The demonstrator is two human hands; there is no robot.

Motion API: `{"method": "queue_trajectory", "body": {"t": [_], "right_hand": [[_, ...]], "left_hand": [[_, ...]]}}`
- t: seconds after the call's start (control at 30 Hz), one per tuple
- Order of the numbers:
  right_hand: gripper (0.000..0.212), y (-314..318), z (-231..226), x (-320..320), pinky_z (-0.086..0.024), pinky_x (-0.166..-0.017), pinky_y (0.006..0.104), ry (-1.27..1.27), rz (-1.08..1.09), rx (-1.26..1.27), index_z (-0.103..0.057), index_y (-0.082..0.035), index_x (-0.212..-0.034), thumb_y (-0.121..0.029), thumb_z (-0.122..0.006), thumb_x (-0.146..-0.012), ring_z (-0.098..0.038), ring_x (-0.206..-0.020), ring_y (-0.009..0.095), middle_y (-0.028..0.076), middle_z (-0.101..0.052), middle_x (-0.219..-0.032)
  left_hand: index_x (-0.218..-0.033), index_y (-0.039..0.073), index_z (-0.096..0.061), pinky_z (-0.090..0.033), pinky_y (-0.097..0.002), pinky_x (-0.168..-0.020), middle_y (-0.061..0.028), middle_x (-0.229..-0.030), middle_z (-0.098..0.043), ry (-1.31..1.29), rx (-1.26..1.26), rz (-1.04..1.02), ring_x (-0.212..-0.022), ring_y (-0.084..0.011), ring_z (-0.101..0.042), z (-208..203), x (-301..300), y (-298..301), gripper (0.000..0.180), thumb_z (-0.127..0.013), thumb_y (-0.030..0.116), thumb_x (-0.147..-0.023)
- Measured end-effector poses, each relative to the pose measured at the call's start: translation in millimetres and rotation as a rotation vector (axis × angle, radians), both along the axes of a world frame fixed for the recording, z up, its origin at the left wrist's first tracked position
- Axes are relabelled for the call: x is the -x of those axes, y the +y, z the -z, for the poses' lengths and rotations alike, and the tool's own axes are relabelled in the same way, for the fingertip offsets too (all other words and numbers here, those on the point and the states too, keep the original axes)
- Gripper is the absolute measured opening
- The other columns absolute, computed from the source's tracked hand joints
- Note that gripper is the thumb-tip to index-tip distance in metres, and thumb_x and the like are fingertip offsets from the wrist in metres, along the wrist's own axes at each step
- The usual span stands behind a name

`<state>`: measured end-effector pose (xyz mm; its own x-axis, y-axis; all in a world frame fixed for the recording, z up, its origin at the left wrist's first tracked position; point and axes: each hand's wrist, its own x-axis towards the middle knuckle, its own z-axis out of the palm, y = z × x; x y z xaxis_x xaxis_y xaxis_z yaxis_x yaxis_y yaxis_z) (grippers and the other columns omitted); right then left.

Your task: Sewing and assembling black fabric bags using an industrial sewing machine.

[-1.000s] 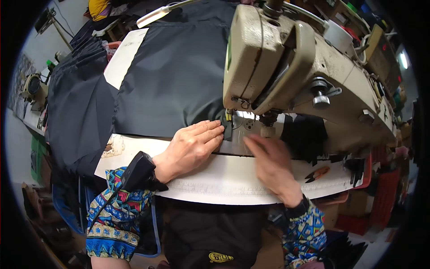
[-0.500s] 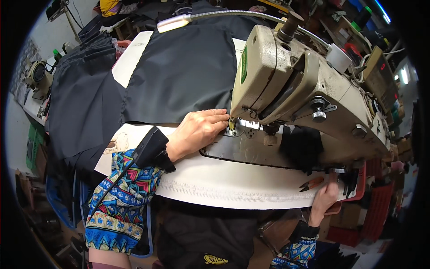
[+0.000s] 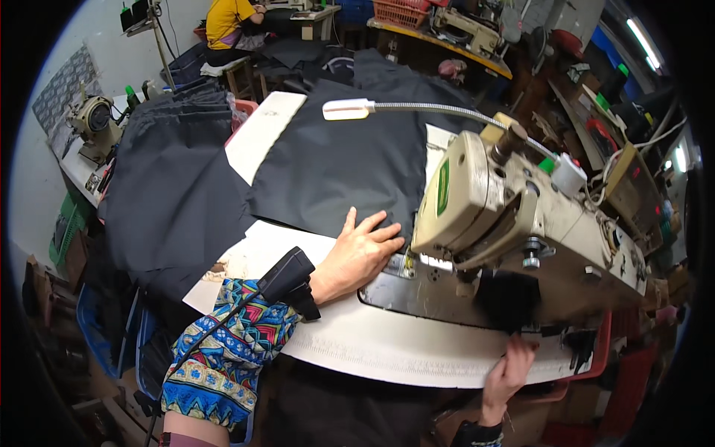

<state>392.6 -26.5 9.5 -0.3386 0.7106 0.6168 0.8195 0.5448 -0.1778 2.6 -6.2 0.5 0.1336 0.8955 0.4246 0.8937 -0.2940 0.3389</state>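
Note:
A black fabric panel (image 3: 339,164) lies over the white sewing table and reaches the needle area of a beige sewing machine (image 3: 465,201). My left hand (image 3: 361,253) rests flat on the panel's near edge, fingers spread, just left of the presser foot. My right hand (image 3: 508,378) is at the table's front edge on the right, below the machine arm. Its fingers are curled, and what they hold, if anything, is hidden. Beyond its fingertips a bunched black cloth piece (image 3: 508,299) sits on the machine bed.
More black fabric (image 3: 175,179) hangs in a stack on the left. A lamp (image 3: 348,110) on a bendable neck arches over the panel. Printed ruler marks run along the white tabletop (image 3: 328,339). A red basket (image 3: 602,339) stands by the right end. Farther back sits a person in yellow (image 3: 229,21).
The view has tilted up and shows more of the room. My left fingers have spread on the panel. My right hand has shifted left over the spot where orange-handled thread snips lay; they are out of sight.

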Motion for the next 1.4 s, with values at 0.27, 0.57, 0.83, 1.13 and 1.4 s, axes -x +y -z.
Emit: {"method": "queue_trajectory", "body": {"t": [0.27,0.57,0.83,1.13,1.4], "right_hand": [[0.036,2.7,10.9,5.4,-0.046,-0.101,0.0463,0.028,-0.051,0.047,-0.070,0.006,-0.106,0.014,-0.053,-0.075,-0.063,-0.108,0.037,0.018,-0.070,-0.111],[0.037,-3.9,16.0,1.3,-0.048,-0.098,0.0496,0.020,-0.151,-0.010,-0.070,0.006,-0.107,0.016,-0.050,-0.078,-0.062,-0.109,0.042,0.019,-0.070,-0.110],[0.035,-65.3,-22.4,187.2,-0.052,-0.096,0.0438,-0.128,-0.979,0.163,-0.069,-0.001,-0.119,-0.002,-0.068,-0.084,-0.063,-0.117,0.034,0.016,-0.068,-0.123],[0.039,-75.3,-23.0,195.0,-0.050,-0.100,0.0439,-0.220,-1.052,0.190,-0.068,-0.003,-0.122,-0.003,-0.068,-0.084,-0.062,-0.121,0.033,0.016,-0.065,-0.128],[0.037,-74.3,-19.6,193.1,-0.049,-0.099,0.0443,-0.225,-1.060,0.202,-0.069,-0.003,-0.121,-0.003,-0.068,-0.084,-0.062,-0.119,0.032,0.014,-0.067,-0.126]], "left_hand": [[-0.116,0.004,-0.065,-0.040,-0.0554,-0.113,-0.0175,-0.139,-0.059,0.017,-0.205,-0.095,-0.137,-0.0372,-0.049,-11.3,79.1,20.5,0.027,-0.062,0.006,-0.089],[-0.147,-0.002,-0.045,-0.023,-0.0555,-0.121,-0.0209,-0.158,-0.038,0.215,0.255,-0.833,-0.150,-0.0386,-0.030,-10.8,154.5,-176.4,0.058,-0.053,0.035,-0.103],[-0.135,0.003,-0.058,-0.040,-0.0480,-0.111,-0.0162,-0.140,-0.054,0.090,0.045,-0.420,-0.129,-0.0333,-0.050,-13.1,37.5,-194.4,0.053,-0.067,0.036,-0.094],[-0.141,0.023,-0.059,-0.029,-0.0649,-0.115,-0.0041,-0.152,-0.049,0.212,0.142,-0.389,-0.144,-0.0334,-0.038,-8.8,150.0,-195.5,0.039,-0.054,0.034,-0.104],[-0.142,-0.004,-0.049,-0.034,-0.0649,-0.112,-0.0278,-0.152,-0.040,0.094,0.157,-0.386,-0.142,-0.0456,-0.039,-23.7,64.1,-201.8,0.071,-0.068,0.039,-0.089]]}}
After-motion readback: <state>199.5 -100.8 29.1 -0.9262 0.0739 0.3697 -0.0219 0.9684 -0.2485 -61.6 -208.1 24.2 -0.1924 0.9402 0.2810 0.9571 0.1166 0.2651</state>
